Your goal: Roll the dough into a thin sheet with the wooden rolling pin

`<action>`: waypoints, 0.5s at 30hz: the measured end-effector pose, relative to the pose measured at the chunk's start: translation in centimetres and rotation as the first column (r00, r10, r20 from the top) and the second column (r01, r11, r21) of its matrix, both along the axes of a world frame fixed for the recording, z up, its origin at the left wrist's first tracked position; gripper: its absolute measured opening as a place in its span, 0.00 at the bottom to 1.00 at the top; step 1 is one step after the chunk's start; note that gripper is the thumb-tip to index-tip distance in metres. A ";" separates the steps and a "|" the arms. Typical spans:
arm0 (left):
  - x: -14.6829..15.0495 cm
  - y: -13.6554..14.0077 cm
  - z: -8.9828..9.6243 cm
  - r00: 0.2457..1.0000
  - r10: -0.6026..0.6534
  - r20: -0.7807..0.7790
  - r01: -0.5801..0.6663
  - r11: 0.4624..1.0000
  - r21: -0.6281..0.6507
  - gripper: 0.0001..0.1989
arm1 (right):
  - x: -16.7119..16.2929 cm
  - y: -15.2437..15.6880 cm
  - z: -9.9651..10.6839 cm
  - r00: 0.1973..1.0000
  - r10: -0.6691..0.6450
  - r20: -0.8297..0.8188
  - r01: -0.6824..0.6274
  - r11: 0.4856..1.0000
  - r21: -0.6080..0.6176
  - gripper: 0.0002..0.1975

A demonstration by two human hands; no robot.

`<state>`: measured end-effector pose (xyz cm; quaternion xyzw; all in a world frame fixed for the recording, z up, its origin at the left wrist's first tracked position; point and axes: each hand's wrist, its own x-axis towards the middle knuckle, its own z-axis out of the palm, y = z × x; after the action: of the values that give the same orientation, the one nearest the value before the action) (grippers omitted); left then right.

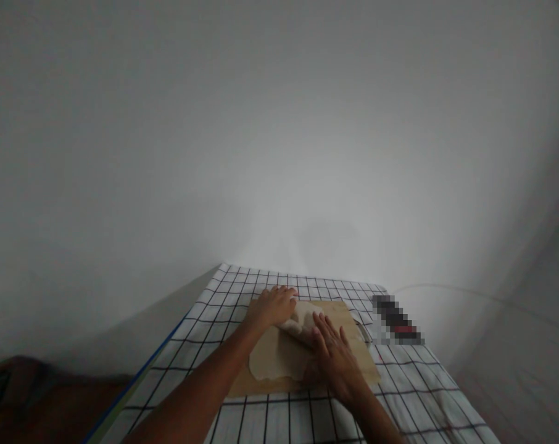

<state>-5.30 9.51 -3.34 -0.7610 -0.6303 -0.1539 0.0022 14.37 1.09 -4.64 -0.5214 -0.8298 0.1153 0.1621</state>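
A thin, pale sheet of dough [273, 357] lies on a wooden board [348, 311]. Across the sheet, between my two hands, runs a pale roll-shaped thing [298, 331]; whether it is a floured rolling pin or rolled-up dough I cannot tell. Over its left end rests my left hand [277, 304], palm down, fingers apart and slightly bent toward the far edge of the board. My right hand [335, 354] lies nearly flat at the other end, fingers stretched forward. Both palms hide the ends of the roll-shaped thing.
A white cloth with a black grid [261, 419] covers the table. To the right of the board is a pixelated dark item [397, 320], with a thin cable [446, 285] running near it. A plain wall [279, 154] stands behind the table.
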 end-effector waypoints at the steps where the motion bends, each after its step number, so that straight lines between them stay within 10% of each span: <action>1: -0.1 -0.3 -0.1 1.000 0.007 -0.003 -0.007 1.000 0.006 0.18 | 0.1 0.3 0.0 1.000 -0.009 -0.020 0.009 1.000 -0.013 0.28; 15: -0.5 -2.8 -1.1 0.990 0.130 -0.047 -0.131 0.991 -0.005 0.20 | -1.2 9.5 0.7 0.978 -0.138 0.156 0.128 0.989 0.073 0.27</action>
<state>-5.81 6.72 -4.48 -0.7215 -0.6791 -0.1329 0.0241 13.15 10.59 -3.92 -0.5781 -0.8066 0.0359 0.1181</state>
